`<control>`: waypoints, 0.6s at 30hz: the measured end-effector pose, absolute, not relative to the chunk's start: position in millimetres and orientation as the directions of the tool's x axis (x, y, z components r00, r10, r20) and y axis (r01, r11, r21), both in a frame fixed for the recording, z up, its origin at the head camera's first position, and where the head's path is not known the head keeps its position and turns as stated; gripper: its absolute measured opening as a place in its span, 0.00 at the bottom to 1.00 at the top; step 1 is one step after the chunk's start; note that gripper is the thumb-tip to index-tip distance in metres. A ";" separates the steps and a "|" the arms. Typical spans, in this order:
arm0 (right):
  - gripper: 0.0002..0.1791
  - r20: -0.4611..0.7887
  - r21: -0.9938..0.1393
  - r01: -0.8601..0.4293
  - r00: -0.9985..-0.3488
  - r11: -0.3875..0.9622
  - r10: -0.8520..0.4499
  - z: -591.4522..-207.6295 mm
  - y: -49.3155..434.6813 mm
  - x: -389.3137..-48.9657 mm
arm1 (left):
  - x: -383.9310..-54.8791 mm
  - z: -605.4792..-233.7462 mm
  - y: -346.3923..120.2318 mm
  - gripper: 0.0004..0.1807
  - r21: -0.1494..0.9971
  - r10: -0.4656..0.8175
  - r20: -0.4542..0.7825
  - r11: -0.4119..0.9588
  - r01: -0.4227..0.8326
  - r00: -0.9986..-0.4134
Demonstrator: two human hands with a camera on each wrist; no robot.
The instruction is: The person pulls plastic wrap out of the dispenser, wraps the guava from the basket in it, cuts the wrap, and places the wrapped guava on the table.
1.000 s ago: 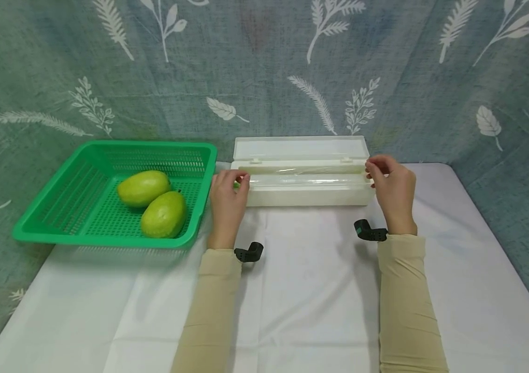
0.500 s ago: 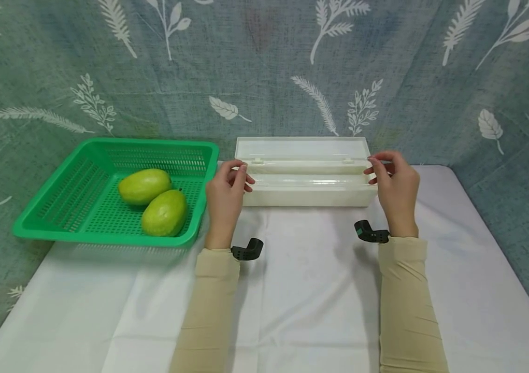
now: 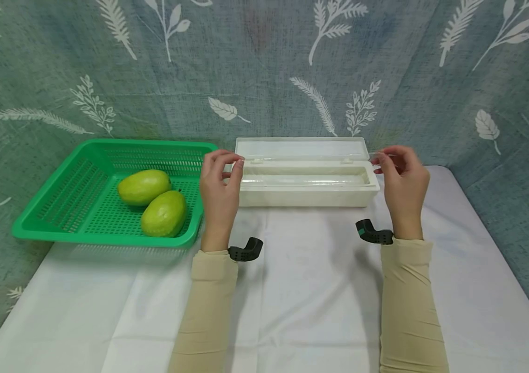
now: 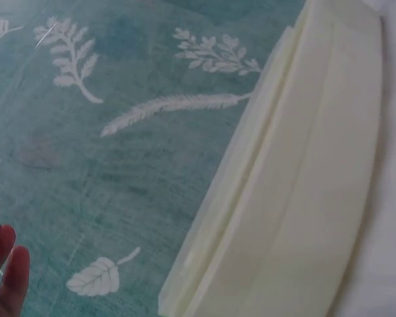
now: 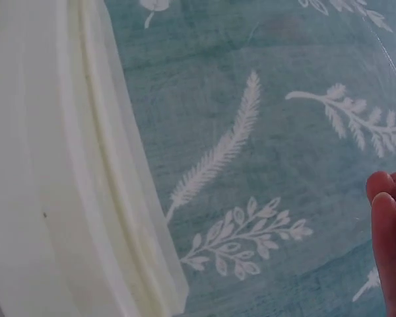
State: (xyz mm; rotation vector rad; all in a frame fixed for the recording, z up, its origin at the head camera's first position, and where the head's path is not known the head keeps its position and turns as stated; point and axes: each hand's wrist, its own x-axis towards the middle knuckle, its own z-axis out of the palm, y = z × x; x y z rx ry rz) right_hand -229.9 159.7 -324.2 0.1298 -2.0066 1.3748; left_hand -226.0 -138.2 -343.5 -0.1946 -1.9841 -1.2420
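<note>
A long white cling film box (image 3: 308, 198) lies on the table with its lid tipped back and a clear roll (image 3: 306, 180) inside. My left hand (image 3: 219, 194) pinches a corner of the cling film (image 3: 308, 159) between thumb and fingers, above the box's left end. The opposite corner is pinched by my right hand (image 3: 405, 186), just beyond the right end. Between the two hands the film's edge shows as a faint line. Fingertips (image 4: 14, 281) appear at the border of the left wrist view, and fingers (image 5: 388, 228) at the right wrist view's border.
A green plastic basket (image 3: 105, 238) stands left of the box, close beside my left hand. Two green-yellow mangoes, a rear one (image 3: 144, 187) and a front one (image 3: 163, 213), lie in it. White cloth (image 3: 311, 290) covers the table; a leaf-patterned curtain (image 3: 264, 67) hangs behind.
Both hands have risen from the roll and spread slightly outward, drawing the film's edge up toward the open lid. The basket and mangoes stay where they were.
</note>
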 end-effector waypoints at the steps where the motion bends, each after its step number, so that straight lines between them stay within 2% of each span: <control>1: 0.11 0.589 -0.784 -0.444 -0.752 0.434 0.294 -321.0 157.9 -226.9 | -225.3 -341.9 -138.1 0.10 0.701 -0.259 0.681 0.502 0.507 -0.685; 18: 0.08 0.670 -0.733 -0.521 -0.663 0.437 0.334 -318.6 169.4 -226.6 | -214.9 -322.7 -138.9 0.09 0.687 -0.260 0.718 0.420 0.593 -0.646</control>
